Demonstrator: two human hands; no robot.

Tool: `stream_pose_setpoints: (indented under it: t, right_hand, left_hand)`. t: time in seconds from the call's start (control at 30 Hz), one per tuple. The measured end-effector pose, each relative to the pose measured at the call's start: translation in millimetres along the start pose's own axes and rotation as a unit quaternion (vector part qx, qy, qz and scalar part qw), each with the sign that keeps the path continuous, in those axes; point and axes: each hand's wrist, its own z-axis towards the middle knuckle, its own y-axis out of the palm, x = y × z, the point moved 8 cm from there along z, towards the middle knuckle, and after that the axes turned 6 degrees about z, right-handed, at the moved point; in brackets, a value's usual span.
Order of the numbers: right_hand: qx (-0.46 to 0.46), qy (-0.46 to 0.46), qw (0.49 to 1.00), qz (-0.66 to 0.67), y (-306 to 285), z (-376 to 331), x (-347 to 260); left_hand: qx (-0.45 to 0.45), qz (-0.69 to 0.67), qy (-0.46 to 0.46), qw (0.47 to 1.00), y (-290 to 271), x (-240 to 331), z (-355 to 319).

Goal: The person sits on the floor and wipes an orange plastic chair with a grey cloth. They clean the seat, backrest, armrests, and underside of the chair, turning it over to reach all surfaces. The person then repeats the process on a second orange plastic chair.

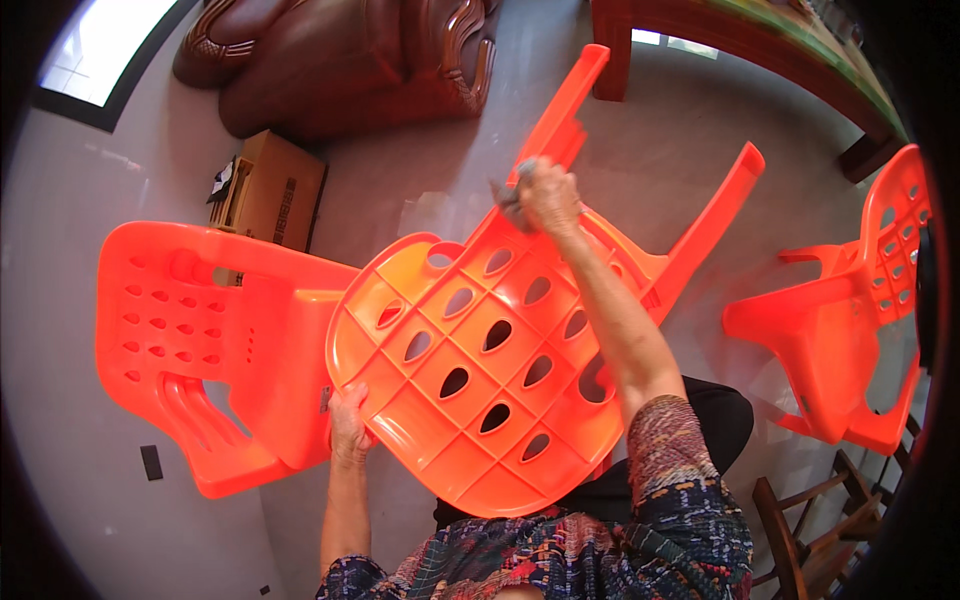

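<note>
An orange plastic chair (470,380) is tipped over in front of me, its ribbed underside with oval holes facing up and its legs pointing away. My left hand (347,428) grips the seat's near left rim. My right hand (548,195) is stretched out over the far part of the seat, closed on a small grey cloth (508,197) that presses against the plastic near the base of a leg.
A second orange chair (190,340) stands at the left, touching the tipped one. A third orange chair (850,320) is at the right. A cardboard box (272,190) and a dark carved sofa (340,60) lie beyond; a wooden table (740,40) is upper right; a wooden chair (800,530) is at lower right.
</note>
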Motion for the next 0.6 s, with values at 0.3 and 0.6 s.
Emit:
stream_pose_setpoints:
  t: [0.3,0.6]
  right_hand:
    - [-0.045,-0.303,0.951,-0.047,13.3,-111.1,-91.6]
    - [0.08,-0.444,0.89,0.066,-70.3,-107.8,-149.2]
  left_hand:
    - [0.015,0.012,0.063,0.998,-3.8,16.4,10.1]
    - [0.082,0.079,0.109,0.988,18.8,54.0,18.8]
